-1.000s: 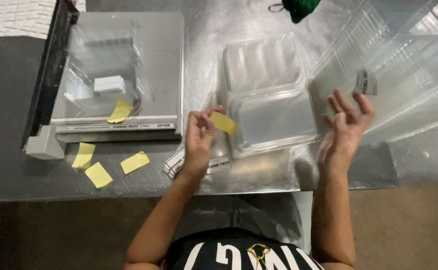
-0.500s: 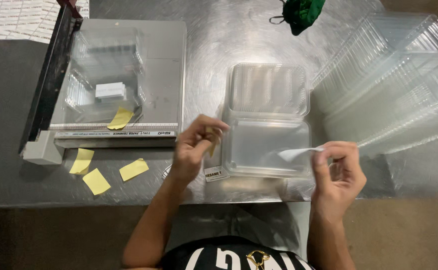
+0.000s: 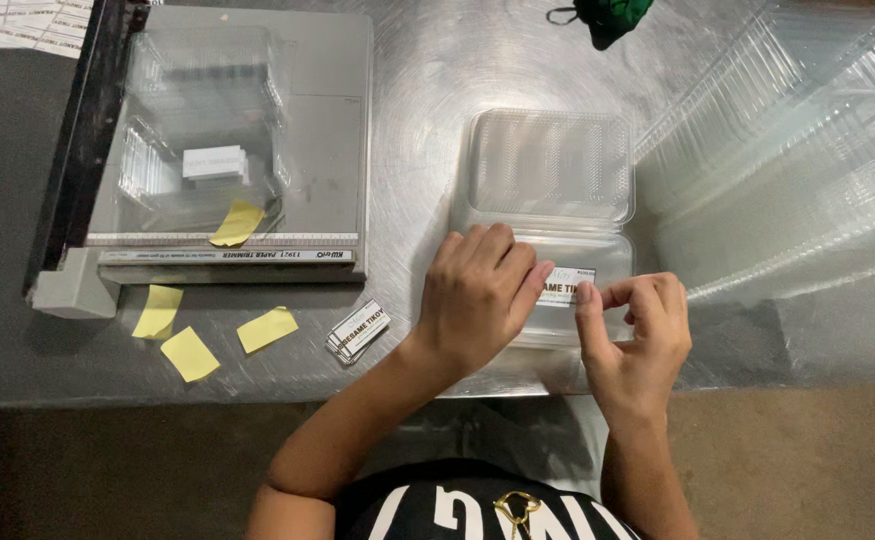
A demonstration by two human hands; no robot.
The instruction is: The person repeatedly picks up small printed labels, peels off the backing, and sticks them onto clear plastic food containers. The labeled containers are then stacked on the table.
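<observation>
Clear clamshell box (image 3: 550, 170), white label (image 3: 564, 287) under both hands (image 3: 478, 295).

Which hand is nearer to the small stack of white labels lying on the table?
Left. The left hand presses on the clear clamshell container, just right of the stack of labels. The right hand is farther right, beyond the left hand, pinching at the label on the container.

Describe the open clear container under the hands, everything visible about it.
The clamshell container is thin, clear, glossy plastic, lying open on the steel table. Its two hinged halves are rounded rectangles; the far half is ribbed. A white label sits on the near half, where the left hand presses flat and the right hand pinches the label's edge. A stack of like containers lies beside it on the right.
</observation>
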